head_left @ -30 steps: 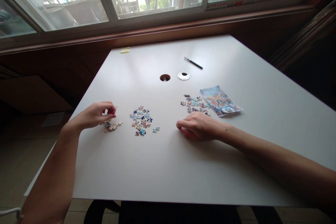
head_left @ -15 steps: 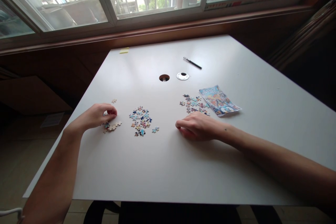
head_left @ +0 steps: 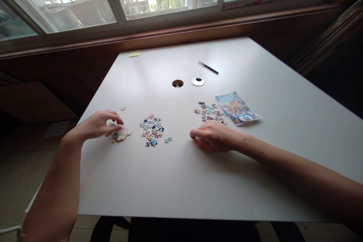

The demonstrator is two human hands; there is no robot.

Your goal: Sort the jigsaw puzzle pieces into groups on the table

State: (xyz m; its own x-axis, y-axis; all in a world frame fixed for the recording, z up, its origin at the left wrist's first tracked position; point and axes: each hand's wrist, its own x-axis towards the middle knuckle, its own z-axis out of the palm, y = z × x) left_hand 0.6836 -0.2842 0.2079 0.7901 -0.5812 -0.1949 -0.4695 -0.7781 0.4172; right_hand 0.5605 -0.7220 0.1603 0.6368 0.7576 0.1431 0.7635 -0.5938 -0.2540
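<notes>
Over a small heap of jigsaw pieces [head_left: 121, 136] at the left is my left hand [head_left: 103, 124]. Its thumb and fingertips are slightly apart, and pieces show through the gap; I see none gripped. A single jigsaw piece [head_left: 123, 108] lies just beyond this hand. Between my hands a larger pile of jigsaw pieces [head_left: 151, 126] is spread, with one piece [head_left: 168, 140] off to its right. My right hand [head_left: 212, 136] rests on the table with curled fingers; its palm side is hidden. Another group of jigsaw pieces [head_left: 210, 110] lies just behind it, partly covered.
A colourful printed sheet [head_left: 236, 107] lies beside the right-hand pieces on the white table [head_left: 159, 181]. Farther back are a pen [head_left: 208, 67], a round cable hole [head_left: 177, 83] and its loose metal cover [head_left: 197, 81]. A yellow sticky note [head_left: 134, 53] is near the far-left corner.
My left hand has shifted slightly left, and the gap between its thumb and fingers has widened, uncovering more of the heap. My right hand stays where it was.
</notes>
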